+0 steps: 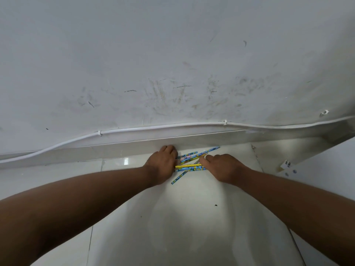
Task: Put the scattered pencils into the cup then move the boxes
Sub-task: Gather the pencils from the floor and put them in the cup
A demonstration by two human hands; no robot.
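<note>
Several blue and yellow patterned pencils (190, 163) lie in a loose heap on the white tiled floor, close to the wall. My left hand (163, 164) lies against the left ends of the heap, its fingers curled over them. My right hand (221, 166) touches the right side of the heap, with its fingers lying over the pencils. One blue pencil (179, 178) sticks out toward me below the heap. No cup is in view.
A white wall with scuff marks fills the upper view, with a white cable (134, 129) clipped along the skirting. At the right edge stands a white box or panel (324, 167) with small labels. Glossy floor tiles (182, 227) stretch toward me.
</note>
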